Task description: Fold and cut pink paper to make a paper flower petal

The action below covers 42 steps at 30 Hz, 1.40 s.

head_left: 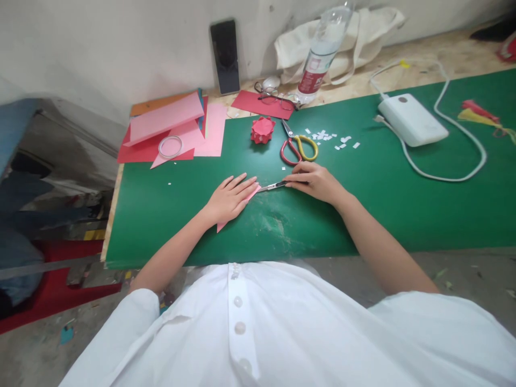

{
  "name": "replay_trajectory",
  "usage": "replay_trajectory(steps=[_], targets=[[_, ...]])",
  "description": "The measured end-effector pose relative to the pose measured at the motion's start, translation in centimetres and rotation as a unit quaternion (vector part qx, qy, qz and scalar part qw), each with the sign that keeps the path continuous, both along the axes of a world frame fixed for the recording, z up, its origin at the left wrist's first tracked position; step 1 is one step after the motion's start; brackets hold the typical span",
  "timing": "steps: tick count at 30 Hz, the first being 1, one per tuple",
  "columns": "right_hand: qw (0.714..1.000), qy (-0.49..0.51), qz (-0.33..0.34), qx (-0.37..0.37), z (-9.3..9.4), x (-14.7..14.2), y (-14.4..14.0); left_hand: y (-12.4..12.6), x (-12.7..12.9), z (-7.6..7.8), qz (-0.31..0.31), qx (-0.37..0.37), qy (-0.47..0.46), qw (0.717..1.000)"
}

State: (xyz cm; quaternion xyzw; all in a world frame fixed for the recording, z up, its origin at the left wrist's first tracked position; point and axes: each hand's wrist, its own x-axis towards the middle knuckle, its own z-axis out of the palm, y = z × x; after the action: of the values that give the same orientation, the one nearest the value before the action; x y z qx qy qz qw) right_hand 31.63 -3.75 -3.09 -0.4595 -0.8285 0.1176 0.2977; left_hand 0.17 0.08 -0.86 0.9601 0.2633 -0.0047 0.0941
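Left hand (230,198) lies flat, palm down, fingers spread and straight, pressing a pink paper piece (237,207) onto the green mat (403,199). Paper mostly hidden under the hand; one corner pokes out toward the person at lower left, another edge shows by the fingertips. Its long axis runs diagonally, near-left to far-right.

Right hand (314,181) is curled closed around a small metal blade tool (273,186), pinched at the fingertips; handle hidden in the hand. Tool lies nearly level on the mat, long axis left-right, tip pointing left at the paper's far-right edge, touching or just beside it — can't tell which.

Just beyond the hands: red-and-yellow scissors (297,148), folded red paper flower (262,130), white paper scraps (328,137). Far left, a stack of pink and red sheets (169,126) with a tape ring (170,146) on top. Right: white power bank (411,119) with cable.
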Motion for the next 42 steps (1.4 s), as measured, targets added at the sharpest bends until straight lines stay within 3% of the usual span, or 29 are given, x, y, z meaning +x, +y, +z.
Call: replay_trajectory(steps=[29, 42], targets=[[1.000, 0.014, 0.019, -0.009, 0.2, -1.4, -0.3, 0.0, 0.2, 0.1, 0.001, -0.007, 0.000, 1.000], [0.998, 0.019, 0.052, 0.039, 0.1, -1.9, 0.0, -0.1, 0.1, -0.1, -0.003, 0.016, -0.010, 1.000]])
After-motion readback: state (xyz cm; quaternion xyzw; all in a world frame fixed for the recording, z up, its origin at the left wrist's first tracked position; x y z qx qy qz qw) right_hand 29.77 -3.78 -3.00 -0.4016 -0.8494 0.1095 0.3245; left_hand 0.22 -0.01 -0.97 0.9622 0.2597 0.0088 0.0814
